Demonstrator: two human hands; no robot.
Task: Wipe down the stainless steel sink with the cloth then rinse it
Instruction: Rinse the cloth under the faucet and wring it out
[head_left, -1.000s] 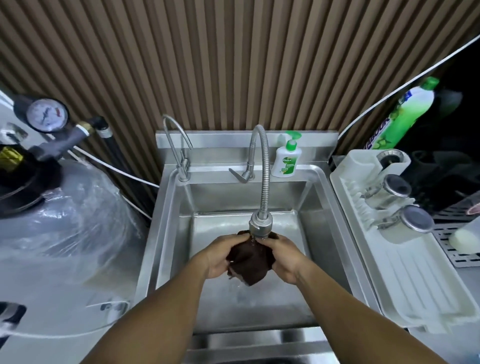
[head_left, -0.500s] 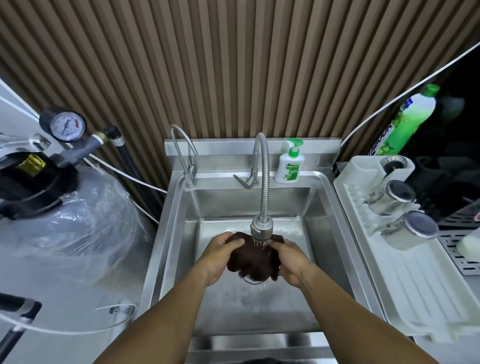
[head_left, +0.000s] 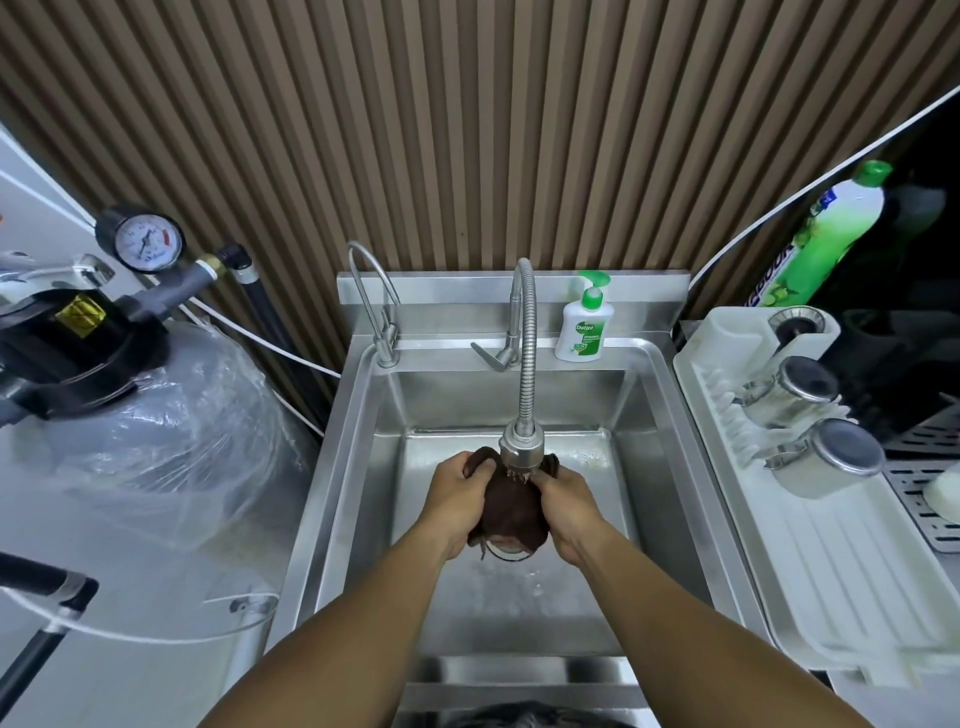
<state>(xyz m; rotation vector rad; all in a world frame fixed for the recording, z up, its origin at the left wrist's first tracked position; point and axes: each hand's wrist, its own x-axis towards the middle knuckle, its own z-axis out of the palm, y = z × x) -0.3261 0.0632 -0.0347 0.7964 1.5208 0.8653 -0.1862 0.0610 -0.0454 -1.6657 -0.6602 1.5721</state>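
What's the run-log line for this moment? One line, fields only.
phase: rinsing cloth | left hand: grips cloth | right hand: grips cloth | faucet head: water onto cloth | place: over sink

The left hand (head_left: 457, 499) and right hand (head_left: 569, 506) have drawn closer together around the dark brown cloth (head_left: 511, 512), squeezing it into a narrower bundle beneath the tap's spray head (head_left: 521, 451). A second ago the cloth tapered down to a single point between the palms. Half a second ago it had spread broad and lumpy (its widest of the three moments). Now it is pressed tall and compact, with a blunt lower edge, and the fingers wrap it more tightly.
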